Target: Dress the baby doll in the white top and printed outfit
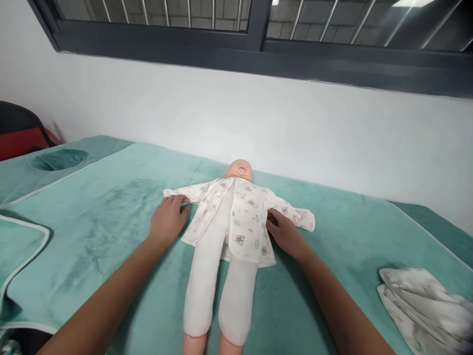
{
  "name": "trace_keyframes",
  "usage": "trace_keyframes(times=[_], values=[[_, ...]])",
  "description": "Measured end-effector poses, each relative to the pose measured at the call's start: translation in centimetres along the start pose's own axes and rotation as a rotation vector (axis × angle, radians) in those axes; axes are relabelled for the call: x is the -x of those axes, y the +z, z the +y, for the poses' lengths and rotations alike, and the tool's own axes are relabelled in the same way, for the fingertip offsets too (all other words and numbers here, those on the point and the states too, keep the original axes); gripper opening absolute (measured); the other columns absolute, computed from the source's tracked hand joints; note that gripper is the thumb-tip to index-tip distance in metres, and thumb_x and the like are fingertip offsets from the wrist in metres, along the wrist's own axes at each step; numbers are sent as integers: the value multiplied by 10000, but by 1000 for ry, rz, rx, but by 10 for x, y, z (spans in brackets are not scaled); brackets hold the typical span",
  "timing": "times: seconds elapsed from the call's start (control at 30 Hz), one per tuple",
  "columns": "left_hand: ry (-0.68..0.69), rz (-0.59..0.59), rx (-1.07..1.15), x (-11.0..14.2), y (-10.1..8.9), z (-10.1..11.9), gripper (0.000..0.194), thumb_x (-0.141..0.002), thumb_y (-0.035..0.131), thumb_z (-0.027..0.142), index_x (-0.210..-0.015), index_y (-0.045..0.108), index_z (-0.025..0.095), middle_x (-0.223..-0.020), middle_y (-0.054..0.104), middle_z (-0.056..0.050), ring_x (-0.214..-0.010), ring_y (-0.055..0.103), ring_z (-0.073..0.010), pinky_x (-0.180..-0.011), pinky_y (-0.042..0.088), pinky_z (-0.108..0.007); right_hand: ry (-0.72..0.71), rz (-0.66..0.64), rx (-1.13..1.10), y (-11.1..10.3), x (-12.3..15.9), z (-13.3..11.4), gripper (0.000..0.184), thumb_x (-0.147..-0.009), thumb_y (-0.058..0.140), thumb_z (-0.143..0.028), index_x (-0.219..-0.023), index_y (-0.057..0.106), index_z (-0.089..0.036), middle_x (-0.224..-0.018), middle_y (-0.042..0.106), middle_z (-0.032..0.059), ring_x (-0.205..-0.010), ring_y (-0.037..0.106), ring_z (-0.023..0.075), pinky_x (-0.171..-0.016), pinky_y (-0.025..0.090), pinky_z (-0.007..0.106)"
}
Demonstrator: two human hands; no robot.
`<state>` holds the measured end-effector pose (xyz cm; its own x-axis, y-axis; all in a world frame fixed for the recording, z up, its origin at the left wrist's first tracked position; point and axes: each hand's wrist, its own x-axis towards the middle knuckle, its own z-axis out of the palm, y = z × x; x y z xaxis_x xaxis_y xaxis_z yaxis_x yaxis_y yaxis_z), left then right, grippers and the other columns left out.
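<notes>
A baby doll [207, 276] with a white cloth body lies on its back, arms spread and head toward the wall. It wears a white printed baby jacket [247, 227], unfastened down the front, with both sleeves on the arms. My left hand [169, 217] rests at the sleeve on the left, thumb and fingers bent around its lower edge near the cuff. At the jacket's right side, under the other sleeve, my right hand [284, 231] pinches the fabric with its fingertips partly hidden.
A green cover [121, 222] with white piping is spread under the doll, with a round hollow [61, 159] at far left. Crumpled printed cloth [424, 305] lies at lower right. Behind are a white wall [177, 108] and barred window; a black-and-red chair [20, 128] stands left.
</notes>
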<state>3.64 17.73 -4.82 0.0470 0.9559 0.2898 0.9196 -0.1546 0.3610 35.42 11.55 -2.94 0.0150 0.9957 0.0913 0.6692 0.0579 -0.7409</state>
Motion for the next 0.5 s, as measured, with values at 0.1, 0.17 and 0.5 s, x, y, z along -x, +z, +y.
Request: trace_keyframes(times=[0.1,0.17,0.5], values=[[63,84,21,-11,11,7,402,-897,461,343,-1234,558,147,-1259,596,-160,-1208,504,-324,-997,422,-425,-53,10,-267,7,-8,-1,248,-889,467,-328,-1066,593,-210,-1069,664,55,-958,598,200,-841,460,339],[62,85,40,-17,15,9,445,-909,441,333,-1294,525,125,-1306,574,-168,-1233,491,-326,-1018,405,-434,-70,24,-365,9,-16,1,310,-885,501,-350,-1155,581,-219,-1173,642,62,-1036,587,205,-904,455,352],[24,-341,761,12,-10,17,490,-832,551,579,-1152,613,214,-883,698,-31,-784,622,-231,-691,470,-318,1,-16,-133,20,39,-15,238,-906,491,-288,-1070,645,-211,-959,692,24,-878,614,206,-790,489,345]])
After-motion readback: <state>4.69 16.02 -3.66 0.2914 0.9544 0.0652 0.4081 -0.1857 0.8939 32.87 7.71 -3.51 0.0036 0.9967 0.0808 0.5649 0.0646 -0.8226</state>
